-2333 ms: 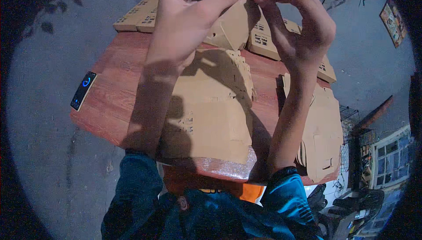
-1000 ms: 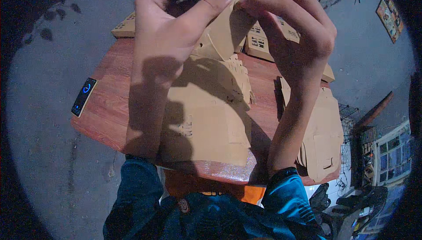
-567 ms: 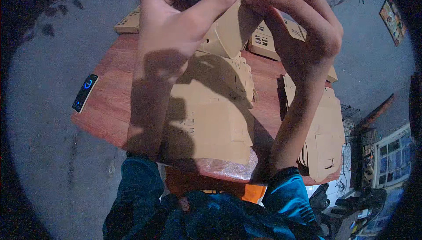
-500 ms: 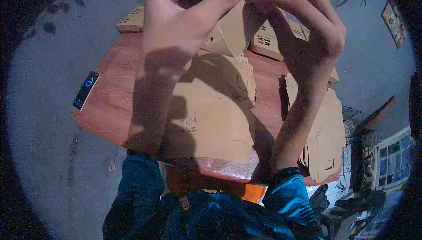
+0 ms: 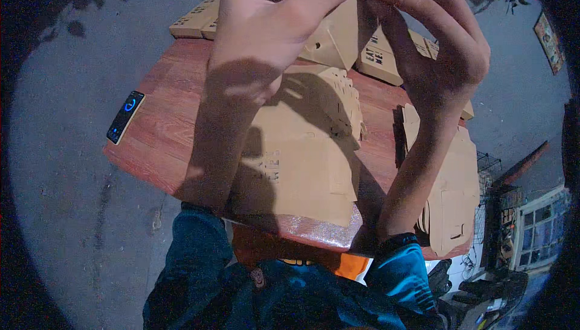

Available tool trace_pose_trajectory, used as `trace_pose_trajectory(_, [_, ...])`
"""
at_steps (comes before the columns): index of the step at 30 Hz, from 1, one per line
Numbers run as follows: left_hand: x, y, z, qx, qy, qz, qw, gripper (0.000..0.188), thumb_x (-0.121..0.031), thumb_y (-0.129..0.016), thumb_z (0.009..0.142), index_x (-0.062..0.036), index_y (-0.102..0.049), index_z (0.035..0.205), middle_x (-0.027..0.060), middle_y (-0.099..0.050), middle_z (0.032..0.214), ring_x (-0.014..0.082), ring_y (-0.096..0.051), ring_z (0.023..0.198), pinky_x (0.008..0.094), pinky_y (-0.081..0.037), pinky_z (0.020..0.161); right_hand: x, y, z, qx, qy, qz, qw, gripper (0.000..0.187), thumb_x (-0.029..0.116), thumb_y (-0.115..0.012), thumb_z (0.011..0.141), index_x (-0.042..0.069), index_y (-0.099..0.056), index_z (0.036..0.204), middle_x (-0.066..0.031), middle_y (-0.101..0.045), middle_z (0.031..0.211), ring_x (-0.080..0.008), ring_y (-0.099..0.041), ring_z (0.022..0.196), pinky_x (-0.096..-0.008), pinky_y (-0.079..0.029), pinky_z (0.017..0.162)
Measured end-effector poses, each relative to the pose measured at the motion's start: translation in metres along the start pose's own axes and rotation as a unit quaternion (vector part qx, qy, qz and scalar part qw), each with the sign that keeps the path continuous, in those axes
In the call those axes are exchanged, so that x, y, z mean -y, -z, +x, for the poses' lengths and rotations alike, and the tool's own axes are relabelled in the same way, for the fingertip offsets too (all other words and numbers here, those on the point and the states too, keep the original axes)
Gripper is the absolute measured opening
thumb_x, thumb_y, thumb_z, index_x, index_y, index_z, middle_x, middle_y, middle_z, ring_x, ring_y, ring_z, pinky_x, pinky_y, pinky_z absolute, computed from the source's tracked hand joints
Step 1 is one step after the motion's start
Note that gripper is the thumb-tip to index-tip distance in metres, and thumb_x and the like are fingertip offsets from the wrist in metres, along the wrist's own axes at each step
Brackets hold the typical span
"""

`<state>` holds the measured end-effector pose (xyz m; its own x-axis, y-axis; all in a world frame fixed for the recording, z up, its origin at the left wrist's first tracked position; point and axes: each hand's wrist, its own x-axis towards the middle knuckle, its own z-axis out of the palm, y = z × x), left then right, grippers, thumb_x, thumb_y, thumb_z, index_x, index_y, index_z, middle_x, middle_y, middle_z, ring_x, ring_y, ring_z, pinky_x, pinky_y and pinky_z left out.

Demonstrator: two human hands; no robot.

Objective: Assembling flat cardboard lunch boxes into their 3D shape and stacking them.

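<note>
A partly folded brown cardboard box point(image 5: 338, 34) is held up over the far side of the table, its top cut off by the picture's upper edge. My left hand point(image 5: 272, 22) grips it from the left, thumb pressed on a flap near the top. From the right, my right hand point(image 5: 447, 34) pinches the same flap area between thumb and fingertips. The fingers of the left hand are partly hidden behind the box. Below both hands lies a stack of flat cardboard box blanks point(image 5: 308, 173) with printed and slotted faces, shaded by my arms.
Another pile of flat blanks point(image 5: 453, 191) lies at the table's right edge. Folded boxes stand at the back left point(image 5: 196, 19) and back right point(image 5: 377, 64). A lit phone point(image 5: 125, 117) rests on the left edge of the reddish wooden table point(image 5: 163, 82). A wire rack point(image 5: 486, 179) is beyond the right side.
The whole scene has shifted slightly right in the picture. Both hands stay on the box, their fingertips now closer together at its flap.
</note>
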<state>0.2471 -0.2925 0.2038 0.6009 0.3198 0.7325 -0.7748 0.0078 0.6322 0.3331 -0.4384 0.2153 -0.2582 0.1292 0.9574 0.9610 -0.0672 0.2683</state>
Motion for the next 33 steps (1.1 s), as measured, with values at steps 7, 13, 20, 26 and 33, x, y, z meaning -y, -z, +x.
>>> trace_pose_trajectory(7, [-0.007, -0.003, -0.001, -0.016, 0.008, -0.012, 1.0, 0.018, -0.005, -0.073, 0.087, 0.0037, -0.071, 0.103, 0.0126, -0.072, 0.097, 0.0165, -0.068, 0.083, 0.0304, -0.056, 0.076, 0.001, -0.005, -0.003, 0.007, -0.025, -0.01, 1.0, 0.024, -0.003, -0.08, 0.074, 0.006, -0.078, 0.096, -0.011, -0.071, 0.09, -0.022, -0.071, 0.08, -0.032, -0.058, 0.067])
trace_pose_trajectory(13, [-0.005, -0.004, 0.002, -0.046, 0.006, 0.02, 0.999, 0.02, -0.006, -0.074, 0.088, 0.0038, -0.071, 0.104, 0.0122, -0.072, 0.098, 0.016, -0.067, 0.083, 0.0302, -0.056, 0.076, 0.001, -0.002, -0.001, 0.035, -0.021, -0.024, 0.999, 0.025, -0.002, -0.08, 0.075, 0.006, -0.078, 0.099, -0.012, -0.072, 0.09, -0.0227, -0.072, 0.08, -0.0317, -0.059, 0.068])
trace_pose_trajectory(20, [-0.006, -0.001, 0.002, -0.014, 0.007, -0.031, 0.999, 0.02, -0.007, -0.074, 0.088, 0.0038, -0.071, 0.104, 0.0118, -0.072, 0.099, 0.0159, -0.068, 0.085, 0.0307, -0.056, 0.076, 0.002, -0.008, -0.003, 0.012, -0.014, -0.034, 0.999, 0.025, -0.001, -0.08, 0.076, 0.006, -0.078, 0.099, -0.0118, -0.072, 0.087, -0.0225, -0.073, 0.081, -0.0317, -0.059, 0.068])
trace_pose_trajectory(26, [-0.007, -0.004, 0.002, -0.055, 0.031, 0.027, 0.998, 0.019, -0.007, -0.073, 0.089, 0.0035, -0.071, 0.104, 0.0108, -0.072, 0.099, 0.0156, -0.068, 0.085, 0.0309, -0.057, 0.077, 0.0, -0.007, -0.004, 0.007, 0.002, -0.035, 0.999, 0.024, 0.0, -0.08, 0.077, 0.006, -0.078, 0.099, -0.0111, -0.072, 0.087, -0.0219, -0.073, 0.079, -0.032, -0.059, 0.067])
trace_pose_trajectory(33, [-0.005, -0.001, 0.003, -0.022, 0.005, -0.023, 0.999, 0.018, -0.006, -0.073, 0.089, 0.0043, -0.071, 0.103, 0.0123, -0.072, 0.099, 0.0152, -0.068, 0.084, 0.0295, -0.057, 0.075, -0.003, -0.009, -0.007, 0.006, -0.016, -0.021, 1.0, 0.024, -0.001, -0.079, 0.077, 0.006, -0.078, 0.101, -0.0115, -0.072, 0.087, -0.0216, -0.073, 0.079, -0.0318, -0.059, 0.068])
